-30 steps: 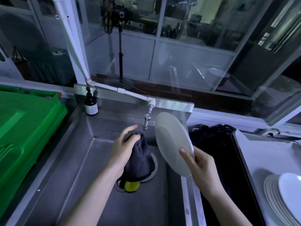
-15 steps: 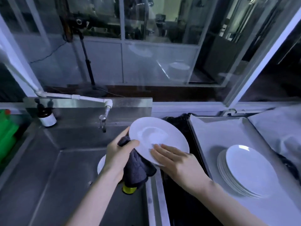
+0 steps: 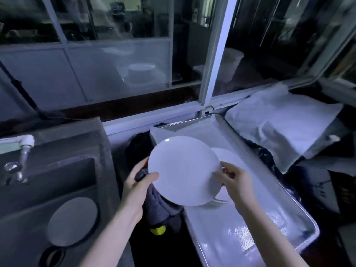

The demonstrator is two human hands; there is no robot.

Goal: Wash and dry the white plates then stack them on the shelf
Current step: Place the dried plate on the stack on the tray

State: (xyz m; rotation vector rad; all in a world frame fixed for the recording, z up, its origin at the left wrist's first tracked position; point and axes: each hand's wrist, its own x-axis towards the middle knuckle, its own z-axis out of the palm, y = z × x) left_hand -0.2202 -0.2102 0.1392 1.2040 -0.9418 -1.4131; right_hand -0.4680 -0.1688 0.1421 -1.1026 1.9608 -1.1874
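While the plate hangs between both hands just above the stack on the tray, right of the sink, the step looks like drying, with stacking next. Grip: the left hand holds the cloth bunched under the left rim, thumb on top. The right hand pinches the right rim, thumb above, fingers curled beneath.

To do it well: the person should turn the plate by the rim with the right hand, wipe with the left, cover the underside too (water hides there), then lower it flat and centred.

Plate: glazed, smooth, round, shallow; likely slick when wet, and the rim chips on contact. Cloth: dark grey, thick, soft. Tray: shiny metal, raised rim, pale floor. A second plate lies in the steel sink.
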